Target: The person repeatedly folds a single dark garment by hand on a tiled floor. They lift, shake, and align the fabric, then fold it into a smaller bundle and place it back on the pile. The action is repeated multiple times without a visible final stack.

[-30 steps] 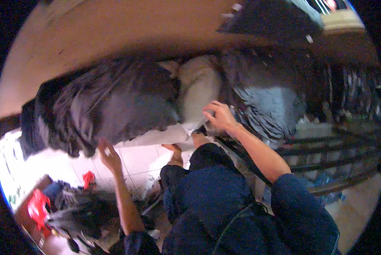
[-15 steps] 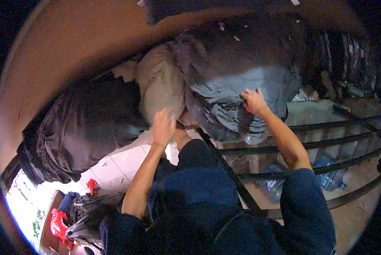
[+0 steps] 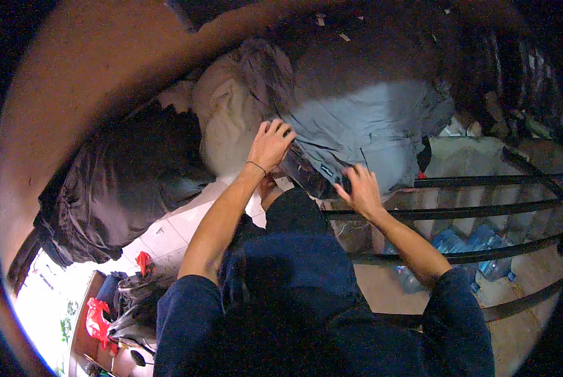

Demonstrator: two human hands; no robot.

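A big grey plastic sack (image 3: 369, 119) bulges in front of me, beside a pale cream sack (image 3: 228, 122). My left hand (image 3: 270, 143) presses on the grey sack's left edge, fingers curled over the plastic where it meets the cream sack. My right hand (image 3: 358, 188) lies flat against the sack's lower part with the fingers spread. I cannot tell whether either hand has a real grip. My dark blue sleeves and trousers fill the lower middle.
A large black sack (image 3: 124, 182) lies to the left on white floor tiles (image 3: 168, 232). Black metal railing bars (image 3: 482, 207) curve across the right, with blue water bottles (image 3: 476, 245) below them. Red items and clutter (image 3: 99, 314) sit at lower left.
My view has swung toward the grey sack. My left hand rose from low near the floor to the sack's left edge. My right hand slid down from its upper part to its lower front.
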